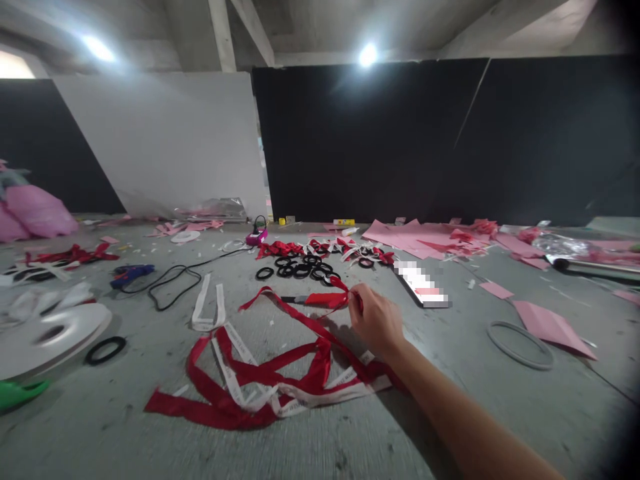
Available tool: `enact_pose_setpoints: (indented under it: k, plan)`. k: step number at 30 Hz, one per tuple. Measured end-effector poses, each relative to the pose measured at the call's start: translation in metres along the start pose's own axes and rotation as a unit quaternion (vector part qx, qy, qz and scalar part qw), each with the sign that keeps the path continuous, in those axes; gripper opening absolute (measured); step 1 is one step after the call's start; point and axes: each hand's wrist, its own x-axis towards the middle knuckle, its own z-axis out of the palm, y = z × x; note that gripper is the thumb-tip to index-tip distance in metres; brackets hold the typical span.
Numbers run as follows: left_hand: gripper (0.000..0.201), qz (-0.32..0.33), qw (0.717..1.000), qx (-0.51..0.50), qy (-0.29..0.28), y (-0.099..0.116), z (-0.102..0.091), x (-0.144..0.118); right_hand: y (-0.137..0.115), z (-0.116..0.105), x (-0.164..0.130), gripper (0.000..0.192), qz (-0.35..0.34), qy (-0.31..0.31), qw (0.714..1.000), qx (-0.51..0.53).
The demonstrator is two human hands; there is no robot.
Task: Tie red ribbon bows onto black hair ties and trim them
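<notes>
My right hand (376, 322) reaches out over the grey floor and pinches a red ribbon (327, 299) at its folded end. That ribbon trails back into a loose heap of red and white printed ribbons (260, 383) lying in front of me. A dark pen-like tool (293, 299) lies just left of the pinched end. Beyond it sit several black rings (300, 270) and a row of finished red bows (320, 248). My left hand is out of view.
A phone (423, 287) lies right of my hand. A grey ring (520, 345) and pink paper sheets (550, 325) lie at the right. A white ribbon spool (47, 330), a blue glue gun (131, 273) with black cable and a black ring (105, 350) are at the left.
</notes>
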Motion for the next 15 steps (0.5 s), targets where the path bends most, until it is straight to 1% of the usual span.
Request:
enact_pose_setpoints:
  k: [3,4,5,6,7,8,9,10,11,13,15]
  plan:
    - [0.023,-0.016,0.998,0.041,0.055,0.008,-0.022,0.032,0.000,0.001,0.000,0.016,-0.016,0.004,0.999,0.029]
    - [0.026,-0.028,0.993,0.068,0.089,0.006,-0.029,0.045,-0.001,0.002,0.000,0.016,-0.024,0.005,0.999,0.041]
    - [0.026,-0.037,0.978,0.142,0.150,0.003,-0.035,0.058,-0.001,0.002,-0.001,0.016,-0.034,0.004,0.998,0.054]
    - [0.020,-0.021,0.959,0.200,0.201,-0.003,-0.040,0.070,-0.002,0.002,-0.001,0.016,-0.045,0.001,0.997,0.065]
    - [0.023,0.009,0.944,0.237,0.228,-0.009,-0.043,0.080,-0.003,0.002,-0.002,0.016,-0.057,-0.003,0.995,0.080]
    - [0.033,0.024,0.933,0.261,0.247,-0.016,-0.045,0.087,-0.004,0.003,-0.002,0.016,-0.071,-0.008,0.993,0.099]
    - [0.042,0.035,0.927,0.276,0.253,-0.022,-0.045,0.091,-0.006,0.003,-0.003,0.016,-0.086,-0.012,0.989,0.123]
    - [0.047,0.044,0.925,0.285,0.247,-0.026,-0.044,0.092,-0.009,0.003,-0.004,0.015,-0.102,-0.014,0.983,0.152]
    - [0.049,0.049,0.926,0.289,0.237,-0.030,-0.043,0.092,-0.012,0.003,-0.006,0.014,-0.117,-0.015,0.976,0.181]
    - [0.044,0.057,0.933,0.283,0.214,-0.033,-0.040,0.088,-0.020,0.003,-0.009,0.011,-0.138,-0.013,0.963,0.232]
    - [0.034,0.060,0.942,0.257,0.208,-0.031,-0.039,0.084,-0.029,0.003,-0.012,0.013,-0.144,-0.008,0.954,0.263]
